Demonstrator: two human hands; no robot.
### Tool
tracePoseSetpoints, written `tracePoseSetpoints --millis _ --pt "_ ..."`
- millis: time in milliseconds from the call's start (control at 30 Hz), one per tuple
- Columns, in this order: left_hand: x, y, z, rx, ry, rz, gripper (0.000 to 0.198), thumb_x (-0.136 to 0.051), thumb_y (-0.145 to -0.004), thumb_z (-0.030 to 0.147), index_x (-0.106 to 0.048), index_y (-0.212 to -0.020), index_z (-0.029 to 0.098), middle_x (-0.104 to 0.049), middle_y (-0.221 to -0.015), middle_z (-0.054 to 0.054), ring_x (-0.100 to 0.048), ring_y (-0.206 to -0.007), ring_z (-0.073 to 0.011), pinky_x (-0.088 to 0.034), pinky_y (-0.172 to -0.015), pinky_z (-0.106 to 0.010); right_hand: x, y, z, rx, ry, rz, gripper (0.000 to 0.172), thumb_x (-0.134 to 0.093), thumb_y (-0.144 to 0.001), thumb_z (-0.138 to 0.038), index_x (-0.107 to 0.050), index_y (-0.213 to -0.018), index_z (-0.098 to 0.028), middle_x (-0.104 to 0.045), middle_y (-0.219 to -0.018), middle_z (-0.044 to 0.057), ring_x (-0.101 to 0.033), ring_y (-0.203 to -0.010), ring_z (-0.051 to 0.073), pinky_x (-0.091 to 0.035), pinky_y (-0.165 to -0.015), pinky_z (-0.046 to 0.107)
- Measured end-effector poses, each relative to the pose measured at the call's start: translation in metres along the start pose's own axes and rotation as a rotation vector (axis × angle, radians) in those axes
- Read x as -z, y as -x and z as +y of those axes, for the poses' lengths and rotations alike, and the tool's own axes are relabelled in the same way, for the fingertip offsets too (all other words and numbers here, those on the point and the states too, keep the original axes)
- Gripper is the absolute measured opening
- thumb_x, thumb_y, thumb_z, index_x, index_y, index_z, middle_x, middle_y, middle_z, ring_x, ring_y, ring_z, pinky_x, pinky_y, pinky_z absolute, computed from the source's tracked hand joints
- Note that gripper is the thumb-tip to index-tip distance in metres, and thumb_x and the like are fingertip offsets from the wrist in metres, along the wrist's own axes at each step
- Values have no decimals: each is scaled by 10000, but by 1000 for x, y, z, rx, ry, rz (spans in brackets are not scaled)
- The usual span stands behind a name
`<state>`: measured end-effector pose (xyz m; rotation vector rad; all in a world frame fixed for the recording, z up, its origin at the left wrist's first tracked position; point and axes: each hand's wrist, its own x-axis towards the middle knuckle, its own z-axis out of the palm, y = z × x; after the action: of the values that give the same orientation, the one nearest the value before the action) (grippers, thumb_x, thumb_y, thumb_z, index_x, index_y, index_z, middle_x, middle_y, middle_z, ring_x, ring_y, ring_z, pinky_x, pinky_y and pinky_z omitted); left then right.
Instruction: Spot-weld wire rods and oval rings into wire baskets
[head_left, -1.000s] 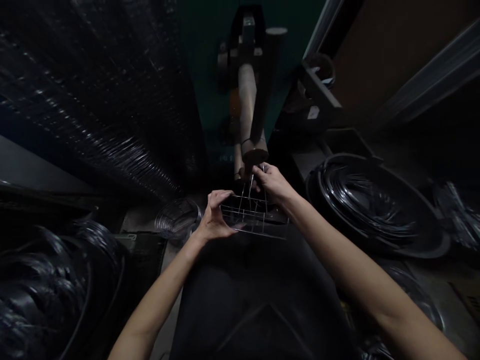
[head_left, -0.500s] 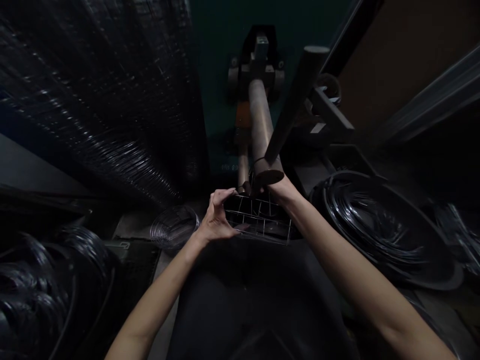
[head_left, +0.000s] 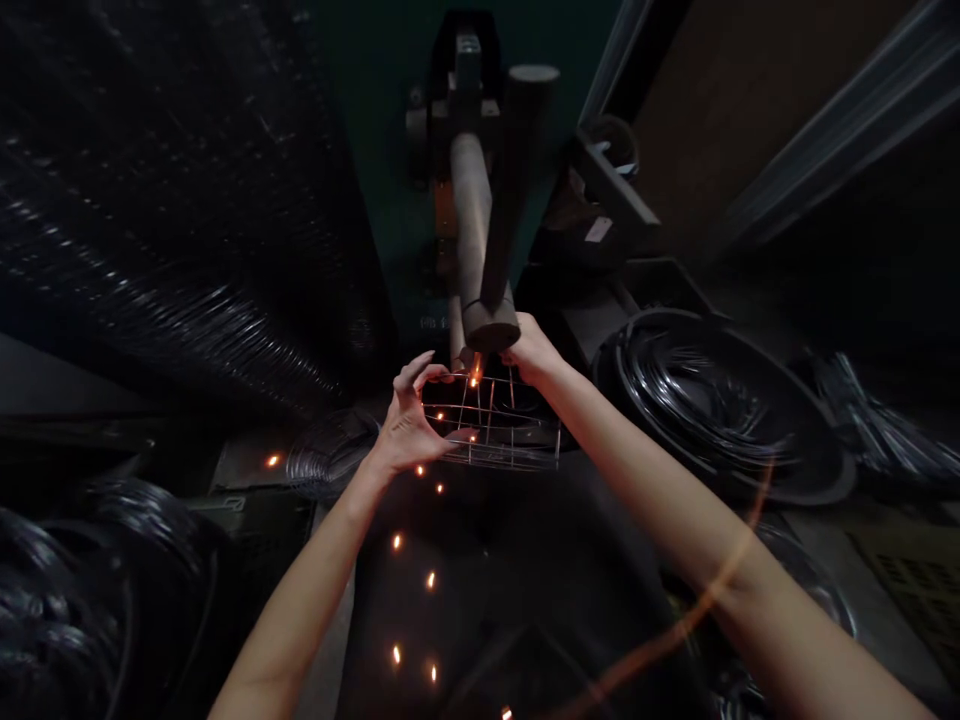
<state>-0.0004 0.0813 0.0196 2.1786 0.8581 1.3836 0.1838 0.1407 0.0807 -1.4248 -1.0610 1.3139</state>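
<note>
A small wire basket (head_left: 517,435) hangs below the spot welder's upper arm (head_left: 472,220), its thin wires forming an open grid. My left hand (head_left: 409,420) grips its left side, thumb along the near lower wires and fingers over the upper rim. My right hand (head_left: 531,350) is at the basket's far right, beside the tip of the upper arm. Its fingers curl inward and are partly hidden, so what they hold does not show. Orange sparks (head_left: 475,372) glow at the upper rim under the arm's end and scatter downward.
A dark round tray (head_left: 821,470) with bundled wire rings (head_left: 675,400) stands to the right. Another wire coil (head_left: 330,455) lies left of my hand, and more wire pieces (head_left: 52,590) fill the lower left. Stacked wire mesh (head_left: 187,300) rises along the left.
Sparks have appeared at the basket's rim and fly down and outward. The whole view has shifted, so the welder and my hands sit further left. My left hand keeps its grip on the basket.
</note>
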Motion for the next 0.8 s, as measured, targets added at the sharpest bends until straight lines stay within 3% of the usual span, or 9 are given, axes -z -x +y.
tracePoseSetpoints --millis 133,267,500,800 --pt "0 1 -2 33 4 -20 1147 -870 -561 309 -103 -1413 279 -539 -1151 -87 -593 -1031 -235 -498 -918 -470 20 12 -9 -92 -13 -184 200 -441 -915 -245 -506 -738 -176 -472 -452 -53 -232 -302 41 -149 -317 178" --pt "3 6 -6 -2 -15 2 1138 -869 -555 285 -109 -1402 264 -549 -1132 -91 -601 -1023 -238 -491 -924 -476 34 20 -15 -79 -25 -313 88 -539 -888 -250 -488 -868 -182 -520 -498 -56 -326 -330 50 -246 -336 167" --pt "13 12 -8 -53 -30 9 1075 -851 -588 257 -132 -1388 260 -556 -1123 -99 -610 -1022 -246 -482 -918 -490 8 5 1 122 -90 -40 238 -689 -771 -305 -496 -848 -189 -426 -444 -105 -308 -335 45 -211 -332 177" --pt "22 14 -16 -74 5 33 1050 -852 -594 275 -155 -1379 255 -558 -1119 -101 -601 -1020 -236 -489 -916 -470 -10 -6 11 184 -126 16 244 -607 -815 -423 -522 -884 -205 -416 -489 -94 -352 -368 60 -284 -365 187"
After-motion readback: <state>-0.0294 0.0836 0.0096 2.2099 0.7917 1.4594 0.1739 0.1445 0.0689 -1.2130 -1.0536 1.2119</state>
